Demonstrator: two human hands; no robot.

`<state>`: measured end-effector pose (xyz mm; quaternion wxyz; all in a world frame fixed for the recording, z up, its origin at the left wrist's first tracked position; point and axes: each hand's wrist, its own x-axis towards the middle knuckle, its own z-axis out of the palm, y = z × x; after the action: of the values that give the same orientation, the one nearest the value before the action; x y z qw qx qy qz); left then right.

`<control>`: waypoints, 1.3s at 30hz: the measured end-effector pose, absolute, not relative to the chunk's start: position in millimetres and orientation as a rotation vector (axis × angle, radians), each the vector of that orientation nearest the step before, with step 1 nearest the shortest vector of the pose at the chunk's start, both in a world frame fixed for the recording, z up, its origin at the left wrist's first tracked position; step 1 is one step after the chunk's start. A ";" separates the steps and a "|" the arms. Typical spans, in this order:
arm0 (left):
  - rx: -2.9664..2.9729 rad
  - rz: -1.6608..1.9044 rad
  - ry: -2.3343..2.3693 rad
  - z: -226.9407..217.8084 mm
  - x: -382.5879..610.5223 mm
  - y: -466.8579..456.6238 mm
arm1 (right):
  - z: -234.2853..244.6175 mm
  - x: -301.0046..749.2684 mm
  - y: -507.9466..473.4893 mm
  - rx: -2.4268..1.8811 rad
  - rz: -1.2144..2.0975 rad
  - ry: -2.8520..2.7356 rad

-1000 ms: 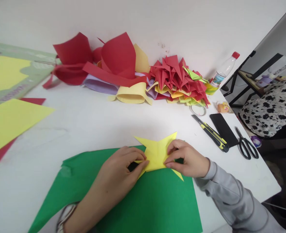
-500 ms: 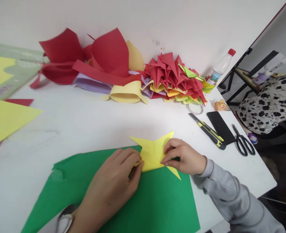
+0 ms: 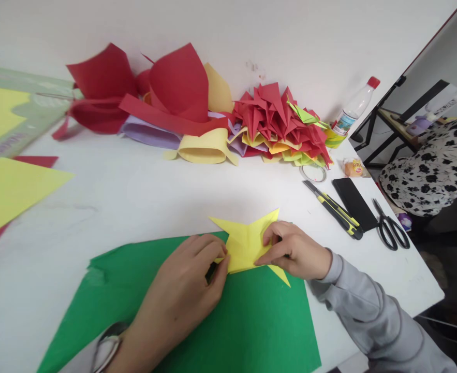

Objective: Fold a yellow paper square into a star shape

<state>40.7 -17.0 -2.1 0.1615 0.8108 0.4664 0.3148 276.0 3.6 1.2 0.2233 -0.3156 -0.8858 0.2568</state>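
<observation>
A folded yellow paper (image 3: 246, 246) with pointed corners lies over the far edge of a green paper sheet (image 3: 247, 321). My left hand (image 3: 191, 282) pinches its left lower point between thumb and fingers, covering part of that corner. On the other side, my right hand (image 3: 294, 249) grips the right part of the yellow paper, thumb near its lower edge and fingers bent above. One pointed corner sticks out beneath the right hand, and two more point away from me.
Along the wall lie red paper pieces (image 3: 179, 85) and a pile of folded red papers (image 3: 278, 114). At right are a bottle (image 3: 354, 114), tape roll (image 3: 313, 172), utility knife (image 3: 335, 210), black phone-like slab (image 3: 354, 203) and scissors (image 3: 389, 225). Yellow paper (image 3: 14, 194) lies left. A person's patterned garment (image 3: 432, 166) shows beyond.
The whole view has shifted slightly. My right thumb has slid a little leftward along the lower edge of the yellow paper; my left hand keeps its pinch.
</observation>
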 end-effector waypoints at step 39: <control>2.300 0.924 1.310 -3.6 40.5 -15.7 | 15.5 280.1 -6.2 -0.848 0.468 -2.658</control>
<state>40.5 -15.7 -3.6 0.1683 0.8086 0.4607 0.3249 280.1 -6.2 15.5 0.1555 -0.2959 -0.9282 0.1633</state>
